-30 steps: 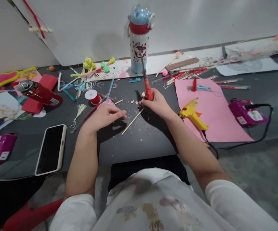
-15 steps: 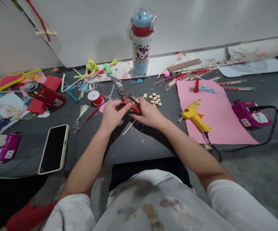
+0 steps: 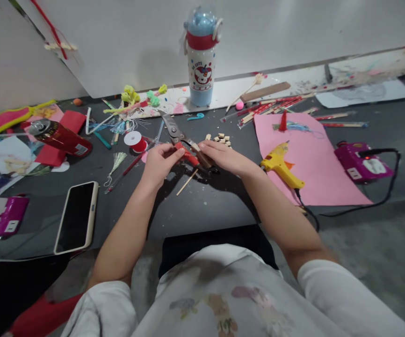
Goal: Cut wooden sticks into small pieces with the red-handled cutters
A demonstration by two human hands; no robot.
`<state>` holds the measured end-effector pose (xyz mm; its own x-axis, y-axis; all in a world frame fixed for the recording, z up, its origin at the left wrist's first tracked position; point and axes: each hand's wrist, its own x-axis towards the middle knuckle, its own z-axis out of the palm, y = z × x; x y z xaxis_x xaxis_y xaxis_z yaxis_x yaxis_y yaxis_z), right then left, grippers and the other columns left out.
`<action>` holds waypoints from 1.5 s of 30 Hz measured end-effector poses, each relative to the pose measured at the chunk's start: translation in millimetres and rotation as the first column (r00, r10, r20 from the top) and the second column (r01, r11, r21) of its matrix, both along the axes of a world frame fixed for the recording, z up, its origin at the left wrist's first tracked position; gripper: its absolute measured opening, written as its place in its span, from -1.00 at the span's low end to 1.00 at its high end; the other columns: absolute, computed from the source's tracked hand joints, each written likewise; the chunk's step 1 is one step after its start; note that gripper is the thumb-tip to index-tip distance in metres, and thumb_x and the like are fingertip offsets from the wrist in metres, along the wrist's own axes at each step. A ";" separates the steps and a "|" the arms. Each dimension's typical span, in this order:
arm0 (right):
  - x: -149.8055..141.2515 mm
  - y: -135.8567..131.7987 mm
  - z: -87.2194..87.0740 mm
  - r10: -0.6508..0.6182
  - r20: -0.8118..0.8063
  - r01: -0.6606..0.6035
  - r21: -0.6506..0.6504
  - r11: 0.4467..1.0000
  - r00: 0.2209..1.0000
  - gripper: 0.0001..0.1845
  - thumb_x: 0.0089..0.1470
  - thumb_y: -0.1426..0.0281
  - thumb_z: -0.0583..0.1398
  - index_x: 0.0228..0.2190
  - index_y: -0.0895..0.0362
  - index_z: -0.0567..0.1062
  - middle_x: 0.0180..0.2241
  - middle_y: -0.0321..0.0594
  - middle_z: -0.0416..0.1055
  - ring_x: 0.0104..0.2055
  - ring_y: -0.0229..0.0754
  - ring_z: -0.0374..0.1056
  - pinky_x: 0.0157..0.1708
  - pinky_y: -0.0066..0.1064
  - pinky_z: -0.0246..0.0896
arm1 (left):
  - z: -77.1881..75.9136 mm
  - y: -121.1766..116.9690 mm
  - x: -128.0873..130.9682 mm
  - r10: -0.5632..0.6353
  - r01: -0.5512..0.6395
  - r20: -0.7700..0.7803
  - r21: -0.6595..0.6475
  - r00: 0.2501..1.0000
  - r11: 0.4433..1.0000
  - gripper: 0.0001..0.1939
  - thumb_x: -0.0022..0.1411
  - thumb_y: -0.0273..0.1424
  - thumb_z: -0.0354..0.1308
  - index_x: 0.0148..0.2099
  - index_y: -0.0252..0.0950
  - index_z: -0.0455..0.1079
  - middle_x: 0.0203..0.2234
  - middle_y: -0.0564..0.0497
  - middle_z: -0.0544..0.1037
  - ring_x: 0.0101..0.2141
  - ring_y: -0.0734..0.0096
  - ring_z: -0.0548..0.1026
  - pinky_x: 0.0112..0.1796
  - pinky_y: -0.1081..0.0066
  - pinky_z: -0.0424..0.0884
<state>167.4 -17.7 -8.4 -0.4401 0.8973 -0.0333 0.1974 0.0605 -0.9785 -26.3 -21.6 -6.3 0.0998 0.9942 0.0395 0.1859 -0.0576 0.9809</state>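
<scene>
My left hand (image 3: 159, 164) is closed on the red handle of a pair of pruning shears (image 3: 188, 154). The metal blades point up and away to the left, just above the dark table. My right hand (image 3: 225, 156) lies over the other, brownish handle, its fingertips against it and the fingers' undersides hidden. Small cut wooden pieces (image 3: 221, 138) lie in a cluster just beyond my right hand. Below the handles a thin wooden stick (image 3: 187, 182) rests on the table. A spool of red ribbon (image 3: 135, 141) stands left of the blades.
A yellow glue gun (image 3: 282, 164) lies on pink paper (image 3: 321, 173) at the right, wired to a purple power box (image 3: 362, 161). A water bottle (image 3: 201, 61) stands at the back. A phone (image 3: 76, 216) and a drink can (image 3: 62, 136) are on the left.
My right hand has loosened and shifted slightly right, showing more of the brownish handle. My left hand keeps its hold, and the whole view has shifted a little.
</scene>
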 end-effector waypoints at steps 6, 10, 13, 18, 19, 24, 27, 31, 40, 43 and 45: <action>-0.9 2.5 -4.2 0.052 0.018 -0.052 0.009 0.999 0.998 -0.75 0.09 0.22 0.14 -0.31 0.15 0.40 -0.52 -0.35 0.29 -0.50 -0.35 0.17 -0.52 -0.49 0.05 | -2.0 1.5 -1.2 -0.010 0.010 0.000 0.004 1.000 1.000 -0.71 -0.04 -0.17 0.29 -0.42 -0.32 0.47 -0.55 0.04 0.50 -0.53 0.54 0.38 -0.47 0.51 0.29; -2.1 4.0 -7.7 0.054 0.026 -0.054 0.018 0.998 0.998 -0.81 0.06 0.31 0.14 -0.29 0.16 0.39 -0.53 -0.36 0.30 -0.52 -0.36 0.18 -0.52 -0.50 0.08 | -2.6 1.4 -1.5 -0.011 0.011 -0.026 0.003 1.000 1.000 -0.70 -0.05 -0.15 0.29 -0.43 -0.32 0.46 -0.55 0.02 0.52 -0.52 0.51 0.40 -0.46 0.48 0.31; -0.8 6.6 -10.2 0.036 0.017 -0.037 0.009 0.999 0.999 -0.86 0.05 0.36 0.13 -0.31 0.14 0.37 -0.48 -0.32 0.37 -0.48 -0.32 0.27 -0.46 -0.46 0.17 | -0.7 0.4 -1.2 -0.024 0.025 -0.043 0.012 0.999 1.000 -0.71 -0.05 -0.16 0.28 -0.42 -0.31 0.46 -0.55 0.02 0.52 -0.51 0.50 0.40 -0.46 0.48 0.31; 2.9 12.3 -15.3 0.003 0.052 -0.006 0.059 0.998 0.999 -0.92 0.07 0.40 0.09 -0.35 0.12 0.37 -0.41 -0.26 0.46 -0.35 -0.25 0.37 -0.31 -0.39 0.25 | 4.1 -2.0 -1.1 -0.045 0.050 -0.102 0.050 0.994 0.997 -0.72 -0.03 -0.17 0.27 -0.49 -0.31 0.42 -0.61 0.06 0.45 -0.55 0.53 0.34 -0.49 0.49 0.26; 3.0 12.4 -15.3 -0.007 0.087 0.000 0.077 0.997 0.996 -0.91 0.06 0.39 0.09 -0.35 0.12 0.37 -0.41 -0.26 0.46 -0.36 -0.25 0.36 -0.33 -0.40 0.24 | 5.0 -2.5 -1.0 -0.048 0.054 -0.107 0.051 0.993 0.997 -0.71 -0.03 -0.17 0.27 -0.50 -0.31 0.42 -0.62 0.07 0.44 -0.55 0.54 0.33 -0.50 0.49 0.25; -0.6 8.9 -13.1 -0.012 0.219 -0.013 0.110 0.994 0.976 -0.89 0.09 0.36 0.08 -0.41 0.14 0.35 -0.52 -0.29 0.40 -0.50 -0.28 0.29 -0.46 -0.44 0.14 | 7.4 -4.9 0.0 -0.091 0.093 -0.068 0.029 0.994 0.995 -0.72 -0.06 -0.19 0.30 -0.47 -0.31 0.42 -0.62 0.09 0.43 -0.56 0.55 0.33 -0.50 0.49 0.26; -2.8 8.5 -14.5 -0.039 0.205 0.009 0.145 0.989 0.978 -0.85 0.12 0.38 0.03 -0.47 0.12 0.30 -0.55 -0.31 0.34 -0.48 -0.27 0.29 -0.43 -0.43 0.14 | 8.1 -5.6 0.2 -0.112 0.114 -0.066 0.032 0.992 0.993 -0.72 -0.05 -0.19 0.30 -0.49 -0.31 0.40 -0.62 0.09 0.42 -0.57 0.56 0.33 -0.50 0.50 0.25; -4.4 10.2 -17.2 -0.056 0.098 0.046 0.099 0.994 0.994 -0.85 0.13 0.39 0.00 -0.48 0.10 0.25 -0.55 -0.33 0.27 -0.48 -0.28 0.26 -0.41 -0.42 0.18 | 7.7 -5.0 0.1 -0.095 0.096 -0.049 0.022 0.994 0.995 -0.72 -0.02 -0.18 0.27 -0.45 -0.31 0.42 -0.61 0.07 0.44 -0.57 0.55 0.34 -0.50 0.49 0.28; -4.4 12.3 -15.2 -0.110 -0.139 0.124 0.095 0.988 0.984 -0.85 0.12 0.28 0.06 -0.42 0.10 0.28 -0.50 -0.34 0.23 -0.45 -0.32 0.21 -0.38 -0.46 0.20 | 7.3 -3.6 -1.0 -0.118 0.124 0.142 -0.032 0.983 0.992 -0.68 0.10 -0.12 0.16 -0.28 -0.28 0.47 -0.47 -0.02 0.55 -0.50 0.50 0.45 -0.48 0.48 0.36; -0.6 12.7 -12.2 -0.183 -0.122 0.200 0.144 0.969 0.976 -0.77 0.12 0.20 0.06 -0.35 0.10 0.32 -0.47 -0.32 0.24 -0.43 -0.31 0.18 -0.39 -0.47 0.17 | 9.8 -5.1 -1.0 -0.122 0.124 0.071 -0.020 0.990 0.992 -0.64 0.13 -0.11 0.12 -0.22 -0.30 0.47 -0.44 -0.06 0.56 -0.50 0.50 0.44 -0.48 0.48 0.34; 2.1 13.2 -10.4 -0.224 -0.141 0.244 0.142 0.959 0.964 -0.71 0.12 0.12 0.06 -0.33 0.09 0.33 -0.47 -0.33 0.24 -0.43 -0.31 0.17 -0.39 -0.47 0.16 | 9.4 -5.6 -1.5 -0.099 0.102 -0.094 0.036 0.991 0.994 -0.68 0.13 -0.15 0.12 -0.23 -0.30 0.47 -0.47 -0.03 0.55 -0.51 0.51 0.42 -0.47 0.48 0.32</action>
